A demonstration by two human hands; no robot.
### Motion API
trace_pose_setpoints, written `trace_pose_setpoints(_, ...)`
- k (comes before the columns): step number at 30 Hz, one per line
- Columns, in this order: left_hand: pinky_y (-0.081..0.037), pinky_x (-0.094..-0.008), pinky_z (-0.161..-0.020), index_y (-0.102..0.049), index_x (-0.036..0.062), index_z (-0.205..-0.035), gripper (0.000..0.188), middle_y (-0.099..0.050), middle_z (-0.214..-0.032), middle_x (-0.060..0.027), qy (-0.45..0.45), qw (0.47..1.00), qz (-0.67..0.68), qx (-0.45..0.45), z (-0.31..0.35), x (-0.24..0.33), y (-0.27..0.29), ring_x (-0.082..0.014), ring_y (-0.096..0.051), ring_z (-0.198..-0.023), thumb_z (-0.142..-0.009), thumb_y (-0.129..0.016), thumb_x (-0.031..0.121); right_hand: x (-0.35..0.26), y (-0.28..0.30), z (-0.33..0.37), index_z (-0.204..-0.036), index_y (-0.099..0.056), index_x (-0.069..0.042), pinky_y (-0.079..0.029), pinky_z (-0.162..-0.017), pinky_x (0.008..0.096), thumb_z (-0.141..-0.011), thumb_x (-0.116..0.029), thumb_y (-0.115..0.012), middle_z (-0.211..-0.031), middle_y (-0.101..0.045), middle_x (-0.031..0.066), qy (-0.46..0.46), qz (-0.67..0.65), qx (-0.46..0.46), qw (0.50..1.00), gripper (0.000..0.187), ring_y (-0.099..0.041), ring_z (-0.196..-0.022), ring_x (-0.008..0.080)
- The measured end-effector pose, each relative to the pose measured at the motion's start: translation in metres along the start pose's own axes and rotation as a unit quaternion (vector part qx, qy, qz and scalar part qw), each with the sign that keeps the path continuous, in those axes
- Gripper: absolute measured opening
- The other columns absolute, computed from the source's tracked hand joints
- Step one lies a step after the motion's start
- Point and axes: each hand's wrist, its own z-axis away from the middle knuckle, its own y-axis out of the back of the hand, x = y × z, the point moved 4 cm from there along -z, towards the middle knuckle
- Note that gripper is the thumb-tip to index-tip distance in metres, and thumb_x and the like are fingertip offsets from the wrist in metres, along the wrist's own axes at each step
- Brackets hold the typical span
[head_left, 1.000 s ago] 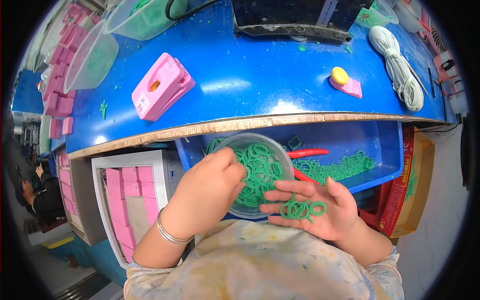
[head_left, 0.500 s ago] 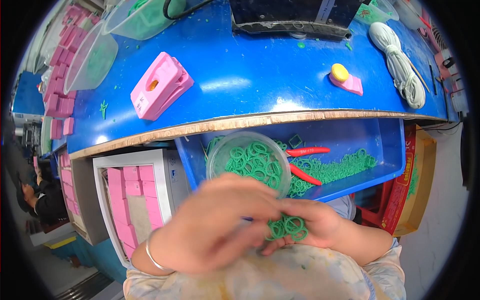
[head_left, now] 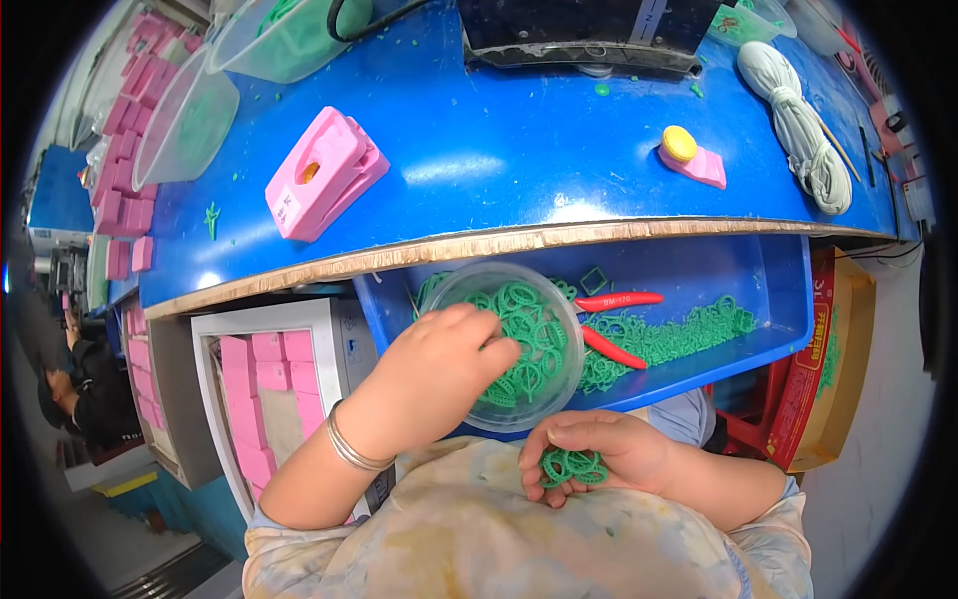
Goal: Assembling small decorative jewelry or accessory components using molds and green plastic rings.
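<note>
Over the near-left side of a round clear plastic tub (head_left: 570,384) my left hand (head_left: 434,364) hangs palm down, its fingers curled. Whatever is in those fingers, if anything, is hidden beneath them. Several green rings (head_left: 529,329), apparently wax, lie in the tub. Close to my body, my right hand (head_left: 624,447) is cupped around a small bunch of green rings (head_left: 572,467). The tub rests in a blue tray (head_left: 773,290), beside red-handled pliers (head_left: 619,300) and a heap of small green pieces (head_left: 674,337).
Above the tray runs the wooden edge (head_left: 479,242) of a blue table. On it are pink blocks (head_left: 324,175), a yellow-topped pink piece (head_left: 680,145), a white cord bundle (head_left: 798,130) and a dark machine (head_left: 589,35). A box of pink blocks (head_left: 239,389) stands left; a person's arm (head_left: 65,389) shows farther left.
My left hand has moved away from my right hand, up and left over the tub. My right hand still cradles green rings, its fingers now curled more around them.
</note>
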Motion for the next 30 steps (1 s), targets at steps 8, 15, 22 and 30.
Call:
trace_pose_setpoints(8, -0.046, -0.0329, -0.066, -0.057, 0.0049, -0.09, 0.022, -0.054, -0.082, -0.0085, 0.037, 0.982, 0.17, 0.067, 0.005, -0.01, 0.017, -0.0232, -0.056, -0.076, -0.071, -0.065, -0.002, 0.002, 0.0, -0.001, -0.108, -0.056, -0.001, -0.049, -0.077, 0.0325, -0.094, -0.027, -0.047, -0.1, -0.059, 0.0099, 0.001, -0.009, -0.012, 1.0, 0.031, -0.059, -0.093, 0.0224)
trace_pose_setpoints(15, -0.042, -0.022, -0.056, -0.061, 0.0026, -0.087, 0.02, -0.057, -0.082, -0.0054, 0.126, 0.895, 0.419, 0.083, 0.016, -0.006, 0.021, -0.0109, -0.053, -0.069, -0.071, -0.066, -0.009, -0.002, -0.005, -0.004, -0.126, -0.045, -0.001, -0.049, -0.08, 0.0343, -0.096, -0.032, -0.041, -0.111, -0.055, 0.0122, 0.017, 0.011, -0.024, 1.0, 0.043, -0.057, -0.099, 0.0239)
trace_pose_setpoints(22, -0.044, -0.0238, -0.056, -0.062, 0.0028, -0.094, 0.023, -0.06, -0.084, -0.0074, 0.024, 0.902, 0.431, 0.008, 0.015, 0.027, 0.037, -0.0125, -0.056, -0.068, -0.072, -0.07, -0.001, -0.006, -0.017, -0.007, -0.14, -0.026, -0.005, -0.046, -0.09, 0.0407, -0.096, -0.037, -0.04, -0.126, -0.046, 0.0154, 0.106, -0.054, -0.101, 0.988, 0.056, -0.05, -0.111, 0.0279)
trace_pose_setpoints(30, -0.05, -0.0293, -0.074, -0.048, -0.0086, -0.122, 0.044, -0.059, -0.11, -0.021, 0.192, 0.719, 0.661, 0.091, 0.026, -0.005, 0.024, -0.0196, -0.06, -0.086, -0.078, -0.048, -0.011, 0.0, -0.002, -0.005, -0.13, -0.041, 0.001, -0.043, -0.094, 0.0443, -0.096, -0.023, -0.042, -0.124, -0.05, 0.0176, 0.087, -0.028, -0.099, 0.991, 0.042, -0.049, -0.116, 0.0268)
